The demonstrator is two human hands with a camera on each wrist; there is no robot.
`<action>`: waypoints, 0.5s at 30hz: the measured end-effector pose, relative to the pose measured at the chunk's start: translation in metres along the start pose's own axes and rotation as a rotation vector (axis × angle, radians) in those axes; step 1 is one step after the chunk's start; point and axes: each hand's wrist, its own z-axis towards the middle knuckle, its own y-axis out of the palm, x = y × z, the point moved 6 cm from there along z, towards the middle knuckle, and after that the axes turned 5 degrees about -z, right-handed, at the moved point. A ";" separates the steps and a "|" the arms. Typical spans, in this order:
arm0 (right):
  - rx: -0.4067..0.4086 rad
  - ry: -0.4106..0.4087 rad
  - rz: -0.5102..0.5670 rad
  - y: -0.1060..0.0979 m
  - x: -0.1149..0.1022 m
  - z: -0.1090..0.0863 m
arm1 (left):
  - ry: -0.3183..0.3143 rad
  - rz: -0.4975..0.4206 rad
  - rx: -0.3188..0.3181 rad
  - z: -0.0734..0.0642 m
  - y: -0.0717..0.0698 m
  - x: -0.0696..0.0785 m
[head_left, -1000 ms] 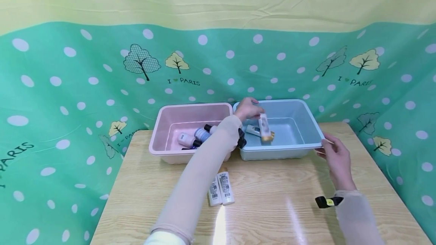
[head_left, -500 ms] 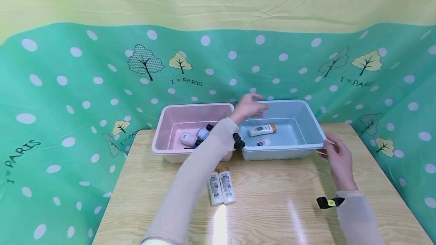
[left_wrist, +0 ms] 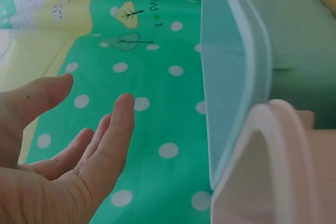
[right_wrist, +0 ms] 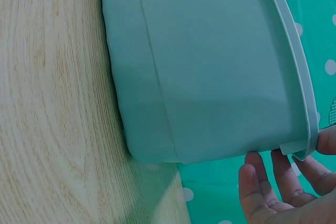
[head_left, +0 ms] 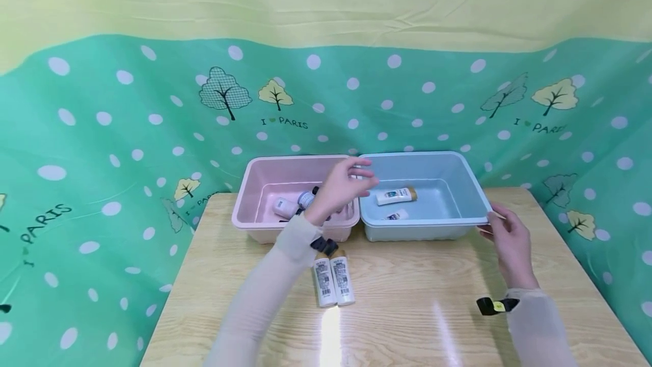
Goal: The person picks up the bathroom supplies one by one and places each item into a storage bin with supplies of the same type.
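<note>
My left hand (head_left: 343,186) hangs over the right part of the pink bin (head_left: 296,225), fingers apart and holding nothing. In the left wrist view its thumb and fingers (left_wrist: 113,145) are spread wide, beside the rims of both bins. At the front right corner of the blue bin (head_left: 433,222), my right hand (head_left: 511,245) grips the rim, thumb on top and fingertips (right_wrist: 253,177) underneath. Inside the blue bin lies a white bottle with a gold cap (head_left: 396,196). Nearer the front wall is a second white container (head_left: 397,214), partly hidden by that wall.
Two white bottles (head_left: 342,281) with gold caps lie side by side on the wooden table (head_left: 407,299). The pink bin holds several bottles, including a pale one (head_left: 285,207), partly behind my left arm. A green dotted cloth (head_left: 168,101) hangs behind the bins.
My left hand has let go of a white bottle in the blue bin, then moved left over the pink bin. My right hand keeps its grip on the blue rim.
</note>
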 end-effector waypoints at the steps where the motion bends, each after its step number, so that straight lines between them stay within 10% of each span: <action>1: 0.002 0.003 0.000 0.000 0.000 0.000 | 0.009 0.012 0.004 -0.006 -0.003 -0.001; 15: -0.012 0.016 -0.040 0.001 -0.003 -0.002 | 0.033 0.115 0.100 -0.087 -0.037 -0.032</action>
